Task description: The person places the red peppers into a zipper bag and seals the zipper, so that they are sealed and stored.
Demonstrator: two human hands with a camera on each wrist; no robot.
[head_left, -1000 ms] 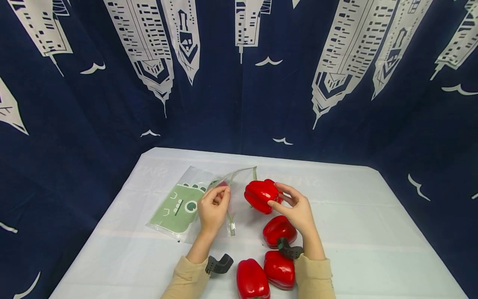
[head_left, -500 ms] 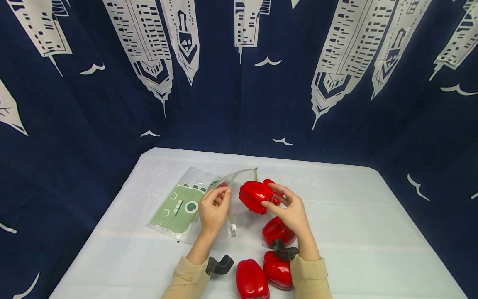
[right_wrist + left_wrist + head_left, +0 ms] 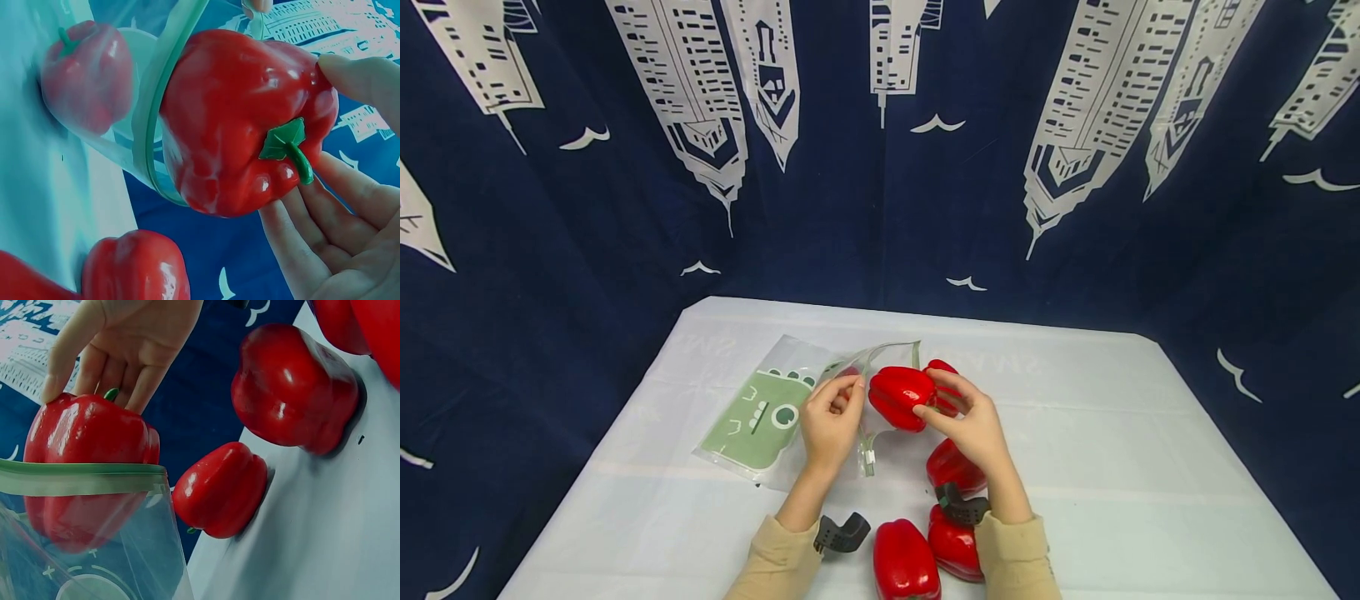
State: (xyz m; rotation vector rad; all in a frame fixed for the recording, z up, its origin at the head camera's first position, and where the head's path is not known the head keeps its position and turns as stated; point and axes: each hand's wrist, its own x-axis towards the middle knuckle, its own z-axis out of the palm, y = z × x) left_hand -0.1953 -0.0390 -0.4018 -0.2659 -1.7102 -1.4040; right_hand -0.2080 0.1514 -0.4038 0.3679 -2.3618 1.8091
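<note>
Nearest the person, the near pepper (image 3: 907, 560), second pepper (image 3: 953, 543) and third pepper (image 3: 953, 467) lie right of the bag (image 3: 752, 417), on its near side. The left hand (image 3: 829, 425) pinches the bag's rim (image 3: 149, 103), thumb and finger together. Right of the bag, the right hand (image 3: 966, 422) grips the held pepper (image 3: 901, 398) between spread thumb and fingers at the stem end. That pepper's long axis runs roughly across from right hand to bag, blossom end leading, seemingly just inside the mouth; whether it touches the film, I cannot tell. The bagged pepper (image 3: 90, 78) sits deeper in the bag, a visible gap between. The far pepper (image 3: 942, 365) shows past the right fingers, right of the mouth. The table (image 3: 1075, 433) stretches right of the bag; its far edge lies beyond, before the blue cloth (image 3: 880, 217).
</note>
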